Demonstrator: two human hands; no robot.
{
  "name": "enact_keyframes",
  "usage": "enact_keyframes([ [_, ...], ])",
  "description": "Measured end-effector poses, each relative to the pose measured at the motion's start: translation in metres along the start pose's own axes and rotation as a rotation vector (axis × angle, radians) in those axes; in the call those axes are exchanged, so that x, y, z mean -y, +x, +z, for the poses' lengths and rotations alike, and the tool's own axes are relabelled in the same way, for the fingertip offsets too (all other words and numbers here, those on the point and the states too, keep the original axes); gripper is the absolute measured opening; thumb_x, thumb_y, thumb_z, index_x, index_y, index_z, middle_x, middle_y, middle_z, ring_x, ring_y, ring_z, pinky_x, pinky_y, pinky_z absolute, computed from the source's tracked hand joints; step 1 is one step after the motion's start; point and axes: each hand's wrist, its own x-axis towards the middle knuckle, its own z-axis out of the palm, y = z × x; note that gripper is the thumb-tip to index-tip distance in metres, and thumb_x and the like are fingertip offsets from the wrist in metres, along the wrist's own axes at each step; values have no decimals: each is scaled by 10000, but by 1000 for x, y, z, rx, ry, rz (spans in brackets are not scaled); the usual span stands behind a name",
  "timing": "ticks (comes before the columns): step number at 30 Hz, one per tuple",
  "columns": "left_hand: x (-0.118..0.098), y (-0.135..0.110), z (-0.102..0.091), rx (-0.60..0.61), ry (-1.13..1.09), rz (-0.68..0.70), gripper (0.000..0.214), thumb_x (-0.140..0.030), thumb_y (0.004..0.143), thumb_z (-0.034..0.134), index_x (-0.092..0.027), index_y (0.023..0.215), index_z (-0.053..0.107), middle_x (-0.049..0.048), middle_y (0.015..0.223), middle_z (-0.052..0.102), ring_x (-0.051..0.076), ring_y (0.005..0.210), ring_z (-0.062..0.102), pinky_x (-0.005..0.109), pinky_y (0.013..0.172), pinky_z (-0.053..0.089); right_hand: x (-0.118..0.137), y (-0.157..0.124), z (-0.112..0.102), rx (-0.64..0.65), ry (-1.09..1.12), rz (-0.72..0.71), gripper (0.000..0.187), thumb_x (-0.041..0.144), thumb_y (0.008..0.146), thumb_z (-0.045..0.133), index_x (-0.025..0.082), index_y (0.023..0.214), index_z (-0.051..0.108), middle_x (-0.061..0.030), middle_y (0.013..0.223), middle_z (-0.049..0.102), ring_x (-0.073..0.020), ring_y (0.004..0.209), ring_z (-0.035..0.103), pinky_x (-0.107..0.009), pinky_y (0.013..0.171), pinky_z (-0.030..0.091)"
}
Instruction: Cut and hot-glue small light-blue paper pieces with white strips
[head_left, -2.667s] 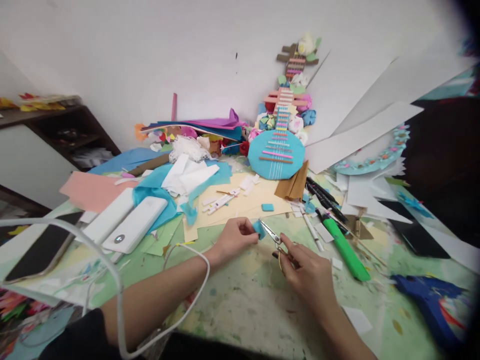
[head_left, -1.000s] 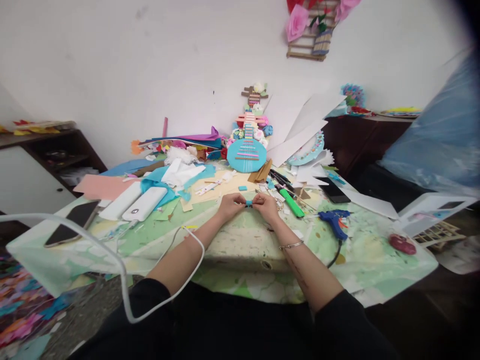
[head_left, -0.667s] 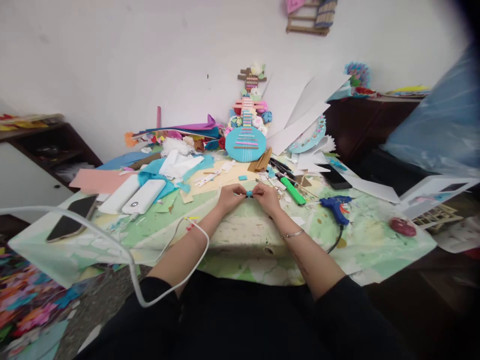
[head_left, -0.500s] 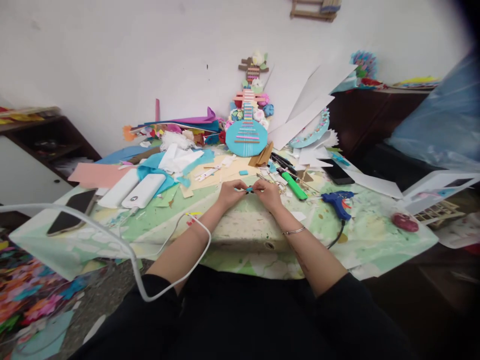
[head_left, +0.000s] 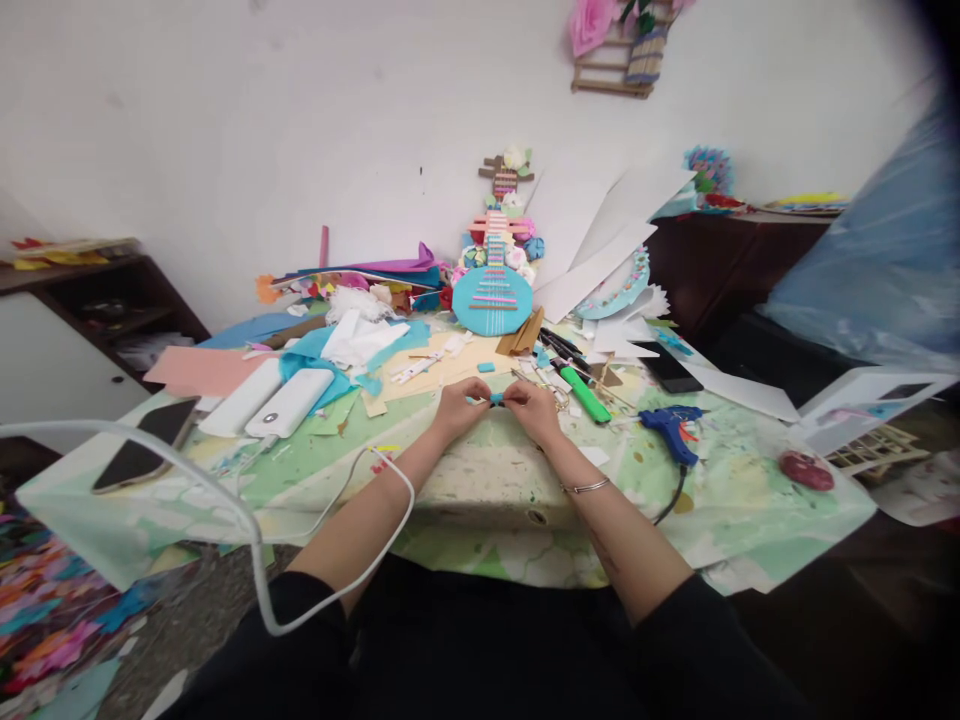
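Between my fingertips is a small blue piece (head_left: 496, 399), possibly paper, with a dark edge below it. My left hand (head_left: 461, 405) pinches its left end, and my right hand (head_left: 534, 408) pinches its right end. Both hands are close together above the table's front part. Just beyond them lies a small flat blue piece (head_left: 487, 367) on cream paper. To the right of my right hand are a green marker (head_left: 585, 393) and several black pens (head_left: 562, 347). Behind, a blue paper lute model (head_left: 493, 300) with flowers leans on the wall.
A blue glue gun (head_left: 670, 432) with its cord lies at right, near a black phone (head_left: 667, 367) and a dark red object (head_left: 806, 470). At left are a white power bank (head_left: 290, 403) and another phone (head_left: 146, 445). A white cable (head_left: 259, 560) loops across my left forearm.
The view has tilted up slightly, so everything sits lower and a pink flower shows on the wall. My hands still hold the blue piece, whose blue face shows more.
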Motion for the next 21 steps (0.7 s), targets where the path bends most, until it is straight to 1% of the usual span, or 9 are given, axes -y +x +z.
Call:
enact_keyframes([
  [6,-3,2,-1,20,-47,-29,53,-189,630,664,-167,632,616,6,651,667,140,636,615,282,671,518,-6,2,3,2,78,48,51,177,653,601,198,680,639,-10,675,686,-193,657,669,-335,672,549],
  [10,-2,2,-1,31,-82,-50,76,-212,619,675,-162,640,622,9,658,669,139,634,612,274,656,512,-10,3,4,13,130,86,56,177,635,616,201,681,636,-7,686,695,-199,682,680,-344,684,560],
  [18,0,2,0,44,-140,-97,74,-188,611,682,-156,662,638,23,670,694,147,650,633,266,645,500,-11,5,5,45,224,148,67,187,602,636,197,668,627,-22,688,704,-204,685,685,-351,691,570],
  [21,1,2,0,47,-150,-113,73,-185,600,700,-156,640,645,18,652,690,146,638,626,273,650,499,-11,6,5,59,245,162,78,204,597,643,192,673,632,-26,692,708,-203,682,683,-350,694,569],
])
